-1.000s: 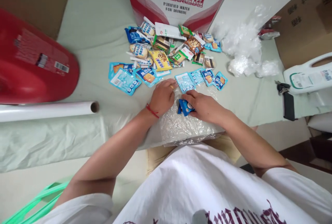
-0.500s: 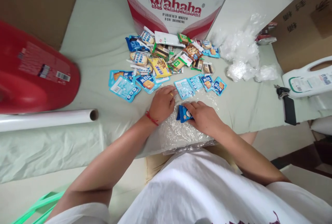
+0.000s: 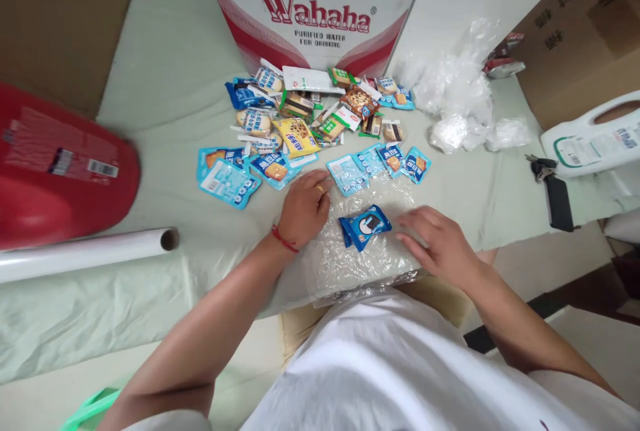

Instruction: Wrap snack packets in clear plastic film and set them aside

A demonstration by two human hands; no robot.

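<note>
Two dark-blue snack packets (image 3: 371, 224) lie overlapping on a sheet of clear bubble wrap (image 3: 355, 261) at the table's front edge. My right hand (image 3: 437, 241) is just right of the packets, fingers apart and slightly blurred, holding nothing. My left hand (image 3: 304, 208) rests at the left edge of the wrap, fingers curled together and pressed on it; the fingertips are partly hidden. Just beyond the hands lie light-blue snack packets (image 3: 347, 174) in a row, and another group of light-blue packets (image 3: 230, 181) to the left.
Mixed snacks (image 3: 300, 108) are piled before a Wahaha water carton (image 3: 320, 24). Crumpled clear plastic (image 3: 453, 98) sits behind right. A white jug (image 3: 595, 138) and keys with a black fob (image 3: 557, 201) are at right. A red container (image 3: 60, 171) and a white roll (image 3: 90, 248) stand left.
My right hand has let go of the dark-blue packets and moved right, opening. The top packet now lies turned across the other. My left hand stays on the wrap; the view shifted slightly.
</note>
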